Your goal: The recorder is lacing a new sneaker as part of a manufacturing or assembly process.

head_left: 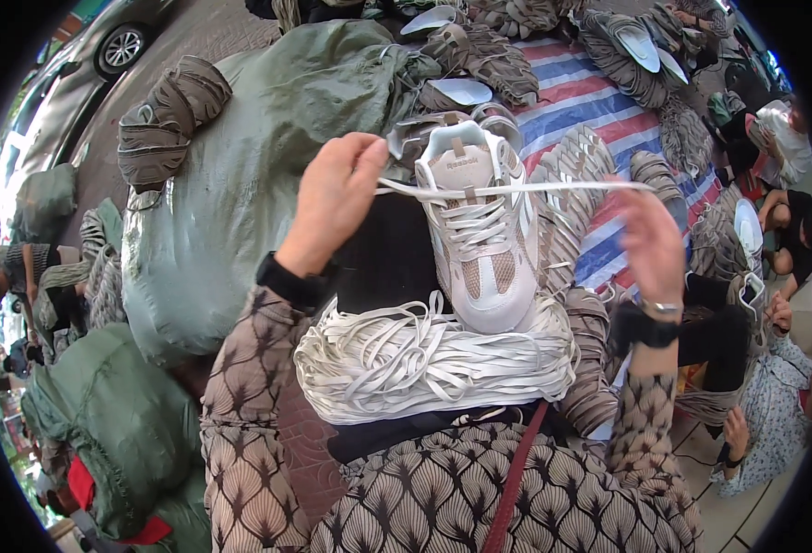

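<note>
Both hands pinch one flat white shoelace (516,188) taut from nine to three o'clock, left hand (332,198) nearer the white-and-beige mesh trainer (480,230), right hand (650,244) farther out.

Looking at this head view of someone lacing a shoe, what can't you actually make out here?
- Left hand: its fingertips curl away from the camera, so its grip on the white lace is hidden.
- Right hand: motion-blurred; its fingers can't be made out.
- White sneaker: its toe sinks behind the bundle of white laces; the sole faces away.
- People at the right edge: cut off by the fisheye rim.
</note>
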`<action>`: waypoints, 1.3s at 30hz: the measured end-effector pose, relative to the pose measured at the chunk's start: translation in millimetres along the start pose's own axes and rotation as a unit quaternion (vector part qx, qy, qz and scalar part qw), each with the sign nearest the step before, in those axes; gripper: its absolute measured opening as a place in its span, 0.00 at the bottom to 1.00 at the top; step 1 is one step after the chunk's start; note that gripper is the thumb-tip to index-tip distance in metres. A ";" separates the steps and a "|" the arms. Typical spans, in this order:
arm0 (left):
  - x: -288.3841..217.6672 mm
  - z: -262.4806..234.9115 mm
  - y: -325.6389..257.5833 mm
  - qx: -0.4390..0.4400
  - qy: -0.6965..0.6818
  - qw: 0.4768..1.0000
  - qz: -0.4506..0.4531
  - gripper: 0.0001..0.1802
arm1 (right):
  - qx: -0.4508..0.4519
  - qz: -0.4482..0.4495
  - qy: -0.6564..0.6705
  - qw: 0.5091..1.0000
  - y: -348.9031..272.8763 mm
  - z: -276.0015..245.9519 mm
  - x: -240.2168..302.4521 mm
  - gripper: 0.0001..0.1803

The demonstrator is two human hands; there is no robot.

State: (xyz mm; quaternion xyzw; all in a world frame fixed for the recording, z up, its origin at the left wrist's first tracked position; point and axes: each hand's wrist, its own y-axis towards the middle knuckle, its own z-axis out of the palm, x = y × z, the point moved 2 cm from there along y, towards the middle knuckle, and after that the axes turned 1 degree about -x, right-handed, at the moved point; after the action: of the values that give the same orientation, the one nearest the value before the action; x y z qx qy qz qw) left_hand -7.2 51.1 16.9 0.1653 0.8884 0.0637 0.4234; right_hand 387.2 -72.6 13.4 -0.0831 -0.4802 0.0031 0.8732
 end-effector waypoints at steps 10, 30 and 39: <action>-13.9 24.0 40.3 0.085 -0.130 0.988 -0.018 0.12 | -0.458 -0.276 0.054 0.843 -255.7 -327.8 -3.5 0.09; -72.0 45.8 -19.9 0.178 -0.007 0.959 0.220 0.06 | 0.327 -0.282 -0.575 0.695 125.1 127.3 -43.9 0.09; -90.1 60.4 -29.2 0.076 0.116 0.981 0.135 0.06 | 0.287 -0.222 -0.471 0.804 114.6 121.6 -53.4 0.12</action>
State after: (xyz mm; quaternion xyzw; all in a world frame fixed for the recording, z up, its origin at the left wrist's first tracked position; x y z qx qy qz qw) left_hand 85.4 -9.2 37.1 0.3071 0.9033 0.0712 0.2910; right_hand 264.9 53.2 15.5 0.2912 -0.8153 -0.0141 0.5002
